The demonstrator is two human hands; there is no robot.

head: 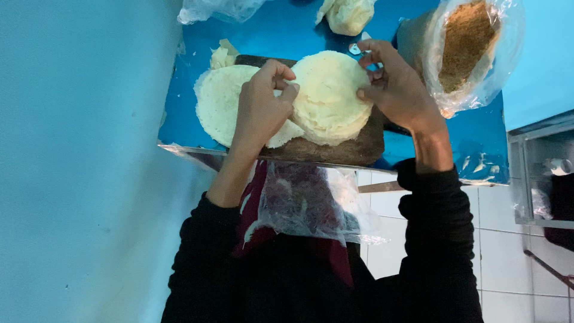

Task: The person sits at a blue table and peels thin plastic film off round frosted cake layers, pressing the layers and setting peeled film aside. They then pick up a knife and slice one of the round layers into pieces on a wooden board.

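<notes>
On wooden board (353, 149), both hands pinching dough round (329, 96), left hand (260, 107), right hand (397, 90)

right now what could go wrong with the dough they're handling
1. Both hands, left hand and right hand, pinch the rim of the thin upper dough round; it looks thin enough to tear.
2. It overlaps the flat dough round beneath, so the two might stick together.
3. The wooden board sits at the near edge of the blue table; a push toward the body could tip it off.
</notes>
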